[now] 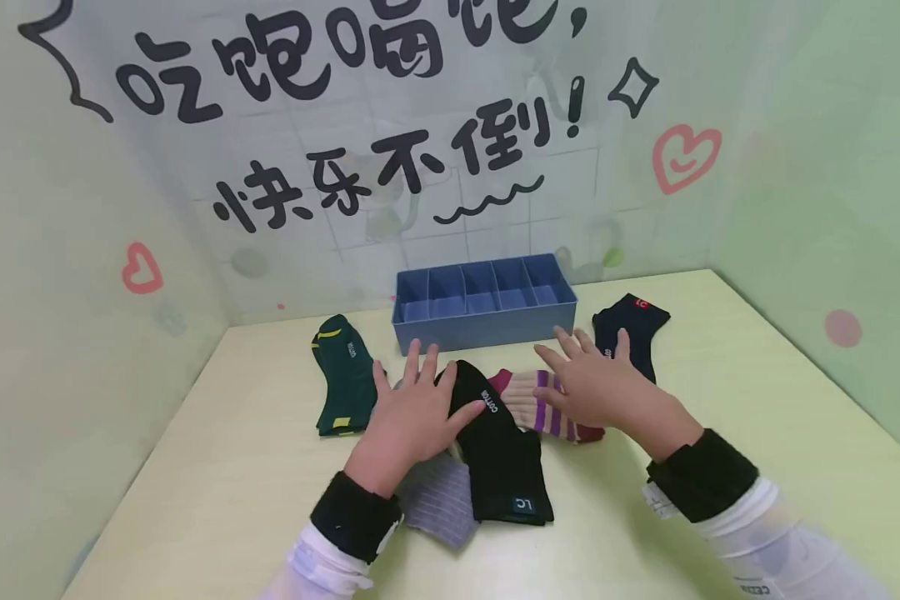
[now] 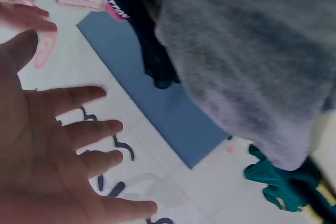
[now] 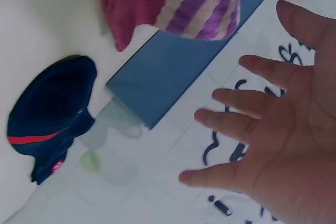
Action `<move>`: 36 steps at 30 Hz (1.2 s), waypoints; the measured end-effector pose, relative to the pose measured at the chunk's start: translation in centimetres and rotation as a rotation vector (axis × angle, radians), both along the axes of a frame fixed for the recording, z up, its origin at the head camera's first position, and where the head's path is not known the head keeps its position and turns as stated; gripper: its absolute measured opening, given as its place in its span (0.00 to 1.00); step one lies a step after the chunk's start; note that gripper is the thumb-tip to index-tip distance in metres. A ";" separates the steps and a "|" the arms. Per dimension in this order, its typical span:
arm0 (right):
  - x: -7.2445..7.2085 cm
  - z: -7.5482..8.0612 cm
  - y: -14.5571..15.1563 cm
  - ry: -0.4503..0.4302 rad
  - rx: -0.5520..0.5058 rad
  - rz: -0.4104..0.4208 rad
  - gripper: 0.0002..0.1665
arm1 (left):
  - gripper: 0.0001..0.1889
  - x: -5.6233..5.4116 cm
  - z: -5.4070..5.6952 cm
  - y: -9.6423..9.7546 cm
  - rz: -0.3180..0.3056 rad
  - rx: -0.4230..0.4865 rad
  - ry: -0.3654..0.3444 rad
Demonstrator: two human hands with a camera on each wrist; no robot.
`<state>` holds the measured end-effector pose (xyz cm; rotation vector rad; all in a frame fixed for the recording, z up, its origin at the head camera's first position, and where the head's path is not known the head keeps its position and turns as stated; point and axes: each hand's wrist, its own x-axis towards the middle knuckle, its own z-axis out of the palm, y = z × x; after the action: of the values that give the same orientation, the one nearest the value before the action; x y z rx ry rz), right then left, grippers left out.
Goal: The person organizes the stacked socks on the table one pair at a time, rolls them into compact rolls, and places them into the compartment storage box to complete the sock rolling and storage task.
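Both hands raised over sock spread on pale table [image 1: 217, 492], fingers fanned wide, palms down, holding nothing. Left hand [image 1: 412, 417] above gray ribbed socks [image 1: 442, 504] and black "COTTON" socks [image 1: 506, 467], black pair lying partly across gray. Right hand [image 1: 600, 387] over beige-and-purple striped socks [image 1: 521, 412], dark-red at ends, beside black pair. Green socks [image 1: 345, 375] with yellow trim at left; navy socks [image 1: 633, 325] with red mark at right. Behind: blue five-compartment organizer [image 1: 487, 329], near lettered backdrop [image 1: 390, 242].
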<state>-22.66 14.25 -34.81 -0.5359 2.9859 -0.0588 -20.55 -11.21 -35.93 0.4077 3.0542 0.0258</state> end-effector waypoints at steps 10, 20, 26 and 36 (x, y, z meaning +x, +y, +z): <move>2.9 -1.0 -2.0 0.267 0.030 0.401 0.15 | 0.17 3.0 1.0 2.2 -0.310 -0.120 0.117; 6.3 -2.3 -3.1 -0.008 -0.077 0.539 0.17 | 0.28 4.9 0.4 3.2 -0.337 -0.086 -0.307; 6.9 -3.8 -4.6 -0.045 0.051 0.586 0.33 | 0.39 3.8 0.2 2.4 -0.358 -0.030 -0.385; 6.9 -3.3 -4.0 -0.072 0.105 0.390 0.20 | 0.40 3.6 -0.1 1.8 -0.282 0.081 -0.404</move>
<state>-15.76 10.29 -38.11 -1.0617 2.7392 0.1080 -16.91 -9.44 -36.05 0.7349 2.5823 0.1934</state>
